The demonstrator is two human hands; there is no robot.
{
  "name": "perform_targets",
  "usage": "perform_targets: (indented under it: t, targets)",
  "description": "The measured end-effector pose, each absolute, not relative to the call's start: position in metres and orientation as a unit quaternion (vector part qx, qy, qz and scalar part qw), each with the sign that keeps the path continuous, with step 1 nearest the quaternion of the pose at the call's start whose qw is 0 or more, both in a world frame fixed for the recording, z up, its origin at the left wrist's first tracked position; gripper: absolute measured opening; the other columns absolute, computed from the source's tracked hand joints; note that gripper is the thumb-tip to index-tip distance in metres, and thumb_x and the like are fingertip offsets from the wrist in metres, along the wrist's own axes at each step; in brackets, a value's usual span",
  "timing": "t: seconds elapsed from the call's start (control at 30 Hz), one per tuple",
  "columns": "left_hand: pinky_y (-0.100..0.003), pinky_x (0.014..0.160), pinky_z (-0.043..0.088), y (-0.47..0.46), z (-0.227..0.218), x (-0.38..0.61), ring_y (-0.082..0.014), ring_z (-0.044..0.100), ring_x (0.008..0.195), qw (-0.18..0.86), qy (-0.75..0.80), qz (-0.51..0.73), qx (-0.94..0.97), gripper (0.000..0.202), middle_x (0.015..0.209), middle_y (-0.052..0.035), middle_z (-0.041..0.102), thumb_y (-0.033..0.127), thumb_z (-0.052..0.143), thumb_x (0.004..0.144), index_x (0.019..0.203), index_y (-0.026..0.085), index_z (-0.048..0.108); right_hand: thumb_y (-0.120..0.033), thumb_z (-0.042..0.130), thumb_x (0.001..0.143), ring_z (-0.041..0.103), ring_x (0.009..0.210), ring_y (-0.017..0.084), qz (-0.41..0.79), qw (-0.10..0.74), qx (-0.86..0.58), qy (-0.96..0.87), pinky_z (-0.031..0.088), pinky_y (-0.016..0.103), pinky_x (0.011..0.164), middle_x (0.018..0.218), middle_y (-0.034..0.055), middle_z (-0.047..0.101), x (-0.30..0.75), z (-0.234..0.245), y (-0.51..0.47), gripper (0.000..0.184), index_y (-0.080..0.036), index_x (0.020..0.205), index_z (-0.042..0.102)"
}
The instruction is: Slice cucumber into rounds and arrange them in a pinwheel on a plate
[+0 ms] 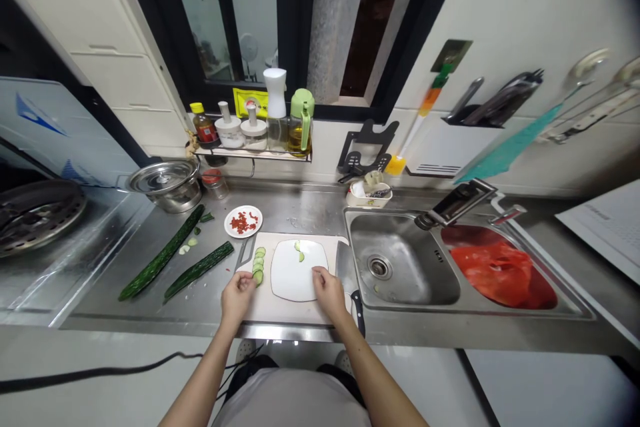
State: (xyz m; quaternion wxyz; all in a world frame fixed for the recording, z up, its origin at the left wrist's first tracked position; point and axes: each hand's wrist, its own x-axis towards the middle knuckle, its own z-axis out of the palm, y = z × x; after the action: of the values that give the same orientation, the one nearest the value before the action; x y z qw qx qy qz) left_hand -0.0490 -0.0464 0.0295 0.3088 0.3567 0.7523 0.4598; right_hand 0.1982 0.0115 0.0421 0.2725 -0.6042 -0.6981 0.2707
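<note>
A white plate [293, 275] lies on a pale cutting board [280, 310] at the counter's front edge. Two cucumber slices [299, 251] sit on the plate. A row of cucumber slices [259, 263] lies on the board, left of the plate. My left hand [237, 296] is curled at the near end of that row, fingers pinched on a slice. My right hand [327, 292] rests at the plate's right rim, fingers bent and touching it. A cleaver [349, 280] lies right of the board, its black handle toward me.
Two long cucumbers [165, 255] lie on the steel counter to the left, by a small plate of chopped red chili [243, 221]. A lidded steel pot [167, 183] stands behind. A sink [400, 267] with a red basin [497, 270] is on the right. Condiment bottles [275, 117] line a shelf.
</note>
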Motion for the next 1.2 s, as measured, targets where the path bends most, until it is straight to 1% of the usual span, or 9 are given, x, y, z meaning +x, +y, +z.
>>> perform_targets:
  t: [0.07, 0.2, 0.47, 0.63, 0.73, 0.83, 0.93, 1.0, 1.2]
  targets:
    - [-0.023, 0.06, 0.042, -0.036, 0.039, -0.047, -0.0125, 0.055, 0.059, 0.364, 0.69, 0.535, 0.325, 0.039, 0.065, -0.0003, 0.062, 0.049, 0.071, 0.06, 0.079, 0.017, 0.061, -0.037, 0.039, 0.087, 0.052, 0.052, 0.015, 0.283, 0.281, -0.6, -0.694, 0.035, 0.024, 0.055, 0.055, -0.0005, 0.057, 0.194, 0.05, 0.013, 0.037, -0.018, 0.096, 0.07]
    - [-0.021, 0.058, 0.042, -0.019, 0.063, -0.041, -0.0114, 0.056, 0.06, 0.445, 0.631, 0.563, 0.295, 0.044, 0.067, -0.0008, 0.063, 0.047, 0.078, 0.054, 0.08, 0.015, 0.063, -0.039, 0.045, 0.085, 0.049, 0.052, 0.013, 0.327, 0.322, -0.569, -0.682, 0.036, 0.023, 0.055, 0.057, -0.0024, 0.055, 0.18, 0.071, 0.018, 0.032, -0.019, 0.094, 0.068]
    - [-0.024, 0.066, 0.045, -0.01, 0.09, -0.022, -0.0134, 0.058, 0.069, 0.501, 0.582, 0.52, 0.375, 0.037, 0.075, -0.0031, 0.065, 0.044, 0.077, 0.059, 0.081, 0.016, 0.066, -0.034, 0.057, 0.081, 0.059, 0.078, 0.015, 0.407, 0.366, -0.441, -0.711, 0.045, 0.026, 0.072, 0.086, 0.0024, 0.067, 0.151, 0.097, 0.029, 0.025, -0.022, 0.102, 0.066]
    - [-0.025, 0.069, 0.045, -0.009, 0.091, -0.015, -0.0131, 0.058, 0.07, 0.5, 0.561, 0.509, 0.421, 0.032, 0.075, -0.0022, 0.064, 0.042, 0.075, 0.063, 0.081, 0.016, 0.065, -0.029, 0.056, 0.082, 0.058, 0.082, 0.015, 0.403, 0.365, -0.426, -0.723, 0.045, 0.026, 0.073, 0.082, 0.0024, 0.065, 0.145, 0.096, 0.029, 0.013, -0.02, 0.083, 0.065]
    - [-0.023, 0.065, 0.044, -0.009, 0.091, -0.012, -0.012, 0.057, 0.067, 0.492, 0.575, 0.52, 0.396, 0.037, 0.072, -0.0012, 0.063, 0.045, 0.075, 0.062, 0.082, 0.016, 0.064, -0.029, 0.055, 0.083, 0.057, 0.08, 0.015, 0.406, 0.379, -0.43, -0.712, 0.044, 0.026, 0.071, 0.08, 0.002, 0.064, 0.146, 0.097, 0.028, 0.013, -0.02, 0.08, 0.064]
    - [-0.019, 0.053, 0.037, -0.01, 0.092, -0.01, -0.0084, 0.05, 0.054, 0.5, 0.609, 0.519, 0.331, 0.046, 0.063, 0.0004, 0.06, 0.055, 0.072, 0.063, 0.085, 0.015, 0.061, -0.029, 0.055, 0.083, 0.058, 0.08, 0.015, 0.407, 0.401, -0.436, -0.695, 0.044, 0.025, 0.068, 0.083, 0.0028, 0.065, 0.147, 0.098, 0.029, 0.014, -0.019, 0.079, 0.064]
    - [-0.017, 0.042, 0.023, -0.011, 0.095, -0.007, -0.0052, 0.042, 0.044, 0.571, 0.605, 0.485, 0.268, 0.057, 0.06, 0.0013, 0.059, 0.064, 0.066, 0.067, 0.096, 0.015, 0.058, -0.03, 0.055, 0.083, 0.058, 0.083, 0.015, 0.404, 0.413, -0.438, -0.689, 0.044, 0.024, 0.067, 0.085, 0.0035, 0.065, 0.147, 0.1, 0.03, 0.015, -0.019, 0.08, 0.065]
    - [-0.016, 0.041, 0.02, -0.01, 0.097, -0.004, -0.0048, 0.043, 0.043, 0.631, 0.577, 0.466, 0.228, 0.061, 0.064, 0.0006, 0.061, 0.065, 0.062, 0.07, 0.106, 0.016, 0.056, -0.03, 0.055, 0.084, 0.058, 0.084, 0.016, 0.402, 0.415, -0.434, -0.691, 0.044, 0.024, 0.065, 0.086, 0.0038, 0.066, 0.148, 0.1, 0.031, 0.015, -0.02, 0.081, 0.066]
    - [-0.013, 0.042, 0.027, 0.002, 0.102, 0.0, -0.0042, 0.051, 0.05, 0.713, 0.5, 0.465, 0.163, 0.051, 0.077, 0.0005, 0.064, 0.044, 0.07, 0.071, 0.115, 0.022, 0.055, -0.032, 0.055, 0.085, 0.057, 0.086, 0.017, 0.391, 0.417, -0.413, -0.709, 0.043, 0.024, 0.063, 0.084, 0.0046, 0.064, 0.151, 0.1, 0.035, 0.017, -0.021, 0.083, 0.068]
